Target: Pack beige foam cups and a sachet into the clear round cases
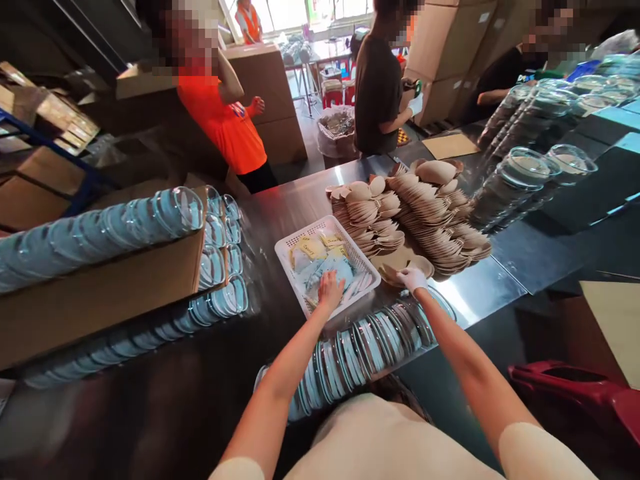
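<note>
My left hand (331,291), bare, reaches into a white perforated plastic basket (289,263). Its fingers are apart and rest on light blue and white packets (340,268); packets with yellow labels (311,248) lie beside them. In a white glove, my right hand (413,279) pinches the edge of a brown, shallow cup-shaped piece (390,275) at the near side of the stacks. Several nested stacks of such brown pieces (425,207) stand just beyond it. A row of clear round containers with pale contents (360,347) lies on its side between my arms and body.
More nested clear containers (100,230) lie along a cardboard box (125,293) at left. Tall container stacks (525,167) stand at right on the metal table (280,200). A red chair (575,387) is at lower right. Several people, one in an orange shirt (220,127), stand across the table.
</note>
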The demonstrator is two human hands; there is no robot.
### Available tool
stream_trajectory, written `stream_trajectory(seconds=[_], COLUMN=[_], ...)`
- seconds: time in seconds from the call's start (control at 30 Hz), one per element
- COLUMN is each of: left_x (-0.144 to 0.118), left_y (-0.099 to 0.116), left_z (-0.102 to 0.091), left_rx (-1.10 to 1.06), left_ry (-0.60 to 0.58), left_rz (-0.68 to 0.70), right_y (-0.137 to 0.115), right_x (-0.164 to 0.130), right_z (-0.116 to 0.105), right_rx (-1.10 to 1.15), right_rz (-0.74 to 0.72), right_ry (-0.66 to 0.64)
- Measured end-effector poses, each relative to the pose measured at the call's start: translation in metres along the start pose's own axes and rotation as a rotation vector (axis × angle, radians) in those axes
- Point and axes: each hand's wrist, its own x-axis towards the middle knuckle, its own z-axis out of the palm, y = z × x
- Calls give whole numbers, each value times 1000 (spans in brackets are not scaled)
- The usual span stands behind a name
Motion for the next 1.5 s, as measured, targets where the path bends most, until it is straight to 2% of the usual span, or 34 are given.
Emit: stream_trajectory(seconds=[0.07, 0.13, 0.23, 0.3, 0.33, 0.43, 0.53, 0.6, 0.67, 0.73, 0.8, 0.9, 1.0, 1.1, 1.2, 1.27, 1.33, 1.4, 1.5], left_x=[23, 34, 36, 34, 33, 26, 6, -16, -43, -68, -84, -91, -91, -97, -113, -128, -146, -167, -201], left_y=[6, 6, -5, -16, -21, -33, -35, -30, -18, -3, 11, 26, 32, 35, 36, 34, 29, 24, 21], left_z=[10, 18, 21, 16, 12, -4, -10, -3, 12, 30, 45, 57, 56, 46, 33, 27, 24, 21, 9], left_rx=[18, 14, -36, -89, -119, -255, -425, -631, -776, -740, -584, -408, -422, -513, -602, -658, -743, -851, -961], left_ry=[20, 15, -8, -11, -1, 91, 194, 157, -22, -204, -231, -169, -231, -281, -299, -305, -297, -273, -210], left_rz=[-101, -161, -167, -136, -118, -74, -95, -129, -99, -23, 71, 198, 261, 298, 350, 372, 302, 126, -147], right_y=[2, 4, 8, 11, 13, 20, 27, 29, 29, 29, 29, 29, 22, 11, 3, 0, -2, -7, -21], right_x=[-11, -39, -104, -154, -178, -240, -281, -297, -307, -313, -317, -314, -290, -246, -209, -204, -217, -243, -289], right_z=[-26, -47, -63, -61, -58, -44, -31, -28, -28, -31, -35, -36, -30, -17, 2, 15, 28, 38, 44], right_rx=[58, 104, 189, 211, 217, 292, 373, 389, 392, 404, 440, 511, 573, 566, 500, 470, 457, 453, 488], right_rz=[29, -3, -244, -382, -402, -361, -315, -293, -285, -283, -248, -113, -35, -35, 81, 170, 213, 190, 110], right_ry=[58, 138, 192, 138, 91, -42, -125, -181, -245, -282, -280, -208, -53, 91, 131, 110, 92, 70, -99])
